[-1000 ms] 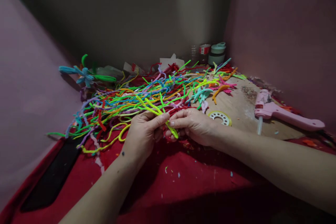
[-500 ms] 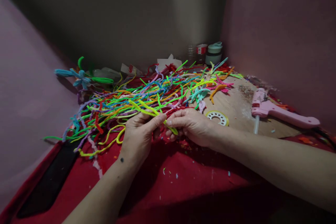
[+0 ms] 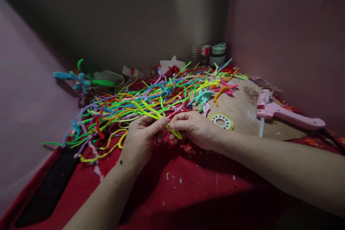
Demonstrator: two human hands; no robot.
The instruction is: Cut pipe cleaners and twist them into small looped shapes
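A bent yellow pipe cleaner [image 3: 175,132] is pinched between both hands over the near edge of the colourful heap. My left hand [image 3: 144,138] is closed on it with thumb and fingers, and two yellow ends stick out up and to the left. Close beside it, my right hand [image 3: 192,128] pinches the same piece near its folded lower end. The fingers partly hide the middle of the piece. Behind the hands spreads a tangled pile of pipe cleaners [image 3: 151,95] in many colours.
On the wooden board [image 3: 242,115] at right lie a pink glue gun [image 3: 291,115] and a white-and-yellow tape roll [image 3: 221,121]. A lidded mint cup [image 3: 217,55] stands at the back. Blue pipe-cleaner flower [image 3: 82,82] at far left; black flat object [image 3: 48,190] on the red cloth [image 3: 188,194].
The whole view has shifted slightly, so things sit a little farther left. Both hands keep nearly the same pinch on the yellow pipe cleaner.
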